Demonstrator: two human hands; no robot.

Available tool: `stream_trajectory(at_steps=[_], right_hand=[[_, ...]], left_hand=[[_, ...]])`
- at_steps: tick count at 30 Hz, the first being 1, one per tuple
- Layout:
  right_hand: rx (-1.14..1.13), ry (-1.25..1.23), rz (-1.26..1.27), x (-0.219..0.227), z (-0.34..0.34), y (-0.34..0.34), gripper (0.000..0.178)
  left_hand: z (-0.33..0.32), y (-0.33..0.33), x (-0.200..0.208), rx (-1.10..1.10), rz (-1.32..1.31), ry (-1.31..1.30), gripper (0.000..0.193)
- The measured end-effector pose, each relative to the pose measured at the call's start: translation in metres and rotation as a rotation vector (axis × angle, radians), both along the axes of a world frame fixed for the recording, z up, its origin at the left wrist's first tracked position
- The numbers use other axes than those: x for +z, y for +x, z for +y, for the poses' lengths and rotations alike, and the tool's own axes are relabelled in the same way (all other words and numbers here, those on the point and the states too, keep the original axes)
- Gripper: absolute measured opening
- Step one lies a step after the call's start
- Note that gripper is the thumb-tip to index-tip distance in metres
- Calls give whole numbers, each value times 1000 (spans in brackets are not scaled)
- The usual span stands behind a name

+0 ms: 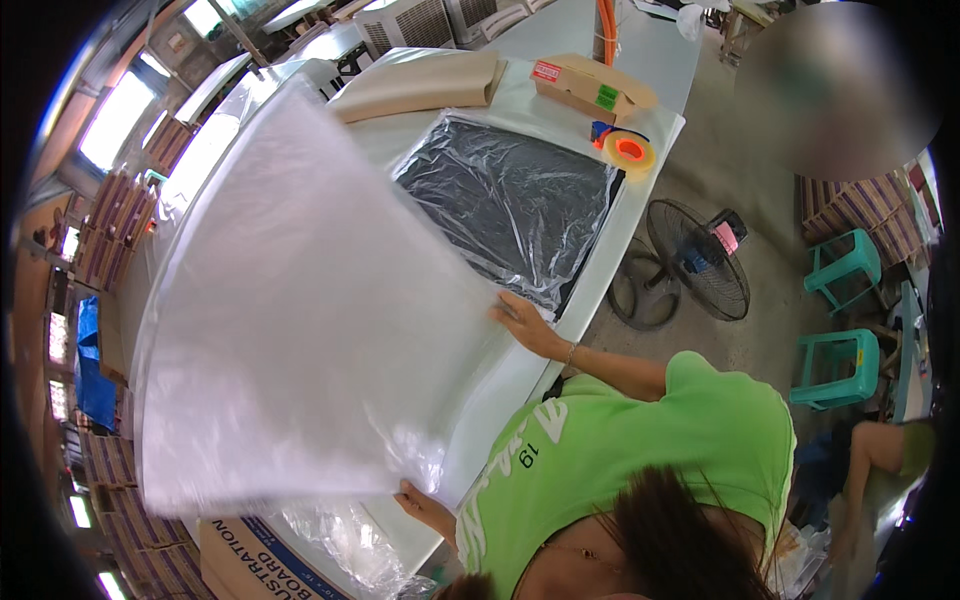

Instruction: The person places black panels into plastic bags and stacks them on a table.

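Note:
A large, whitish, translucent sheet [290,310] billows above the table, blurred over much of its area. Its near edge runs between my two hands. My left hand [424,508] pinches the lower near corner, while my right hand [522,325] grips the edge further up. Just beyond my right hand, a flat dark panel wrapped in clear crinkled plastic [510,200] lies on the table [590,290]. The sheet's raised side overlaps the panel's left part and hides some of the tabletop.
Folded brown paper [420,88], a cardboard box [590,85] and a tape roll with dispenser [627,150] lie at the far end. A standing fan [700,258] and green stools [838,368] are at right. Crumpled clear plastic [350,540] and a printed carton [235,565] sit below the sheet.

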State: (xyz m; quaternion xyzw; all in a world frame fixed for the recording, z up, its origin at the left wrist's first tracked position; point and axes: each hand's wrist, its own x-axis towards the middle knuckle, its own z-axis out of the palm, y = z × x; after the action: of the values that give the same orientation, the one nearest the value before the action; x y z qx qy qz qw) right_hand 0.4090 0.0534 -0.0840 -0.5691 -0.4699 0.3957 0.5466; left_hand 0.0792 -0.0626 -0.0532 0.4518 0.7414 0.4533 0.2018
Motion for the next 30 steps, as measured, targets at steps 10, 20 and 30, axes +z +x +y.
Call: stream_trajectory(at_steps=[10, 20, 30], right_hand=[[-586, 88, -598, -17, 67, 215, 32], [-518, -85, -992, -30, 128, 355, 34], [-511, 37, -1338, -66, 136, 341, 23]], left_hand=[[95, 168, 0, -562, -85, -126, 70], [150, 297, -36, -641, 129, -326, 82], [152, 308, -40, -608, 277, -474, 86]])
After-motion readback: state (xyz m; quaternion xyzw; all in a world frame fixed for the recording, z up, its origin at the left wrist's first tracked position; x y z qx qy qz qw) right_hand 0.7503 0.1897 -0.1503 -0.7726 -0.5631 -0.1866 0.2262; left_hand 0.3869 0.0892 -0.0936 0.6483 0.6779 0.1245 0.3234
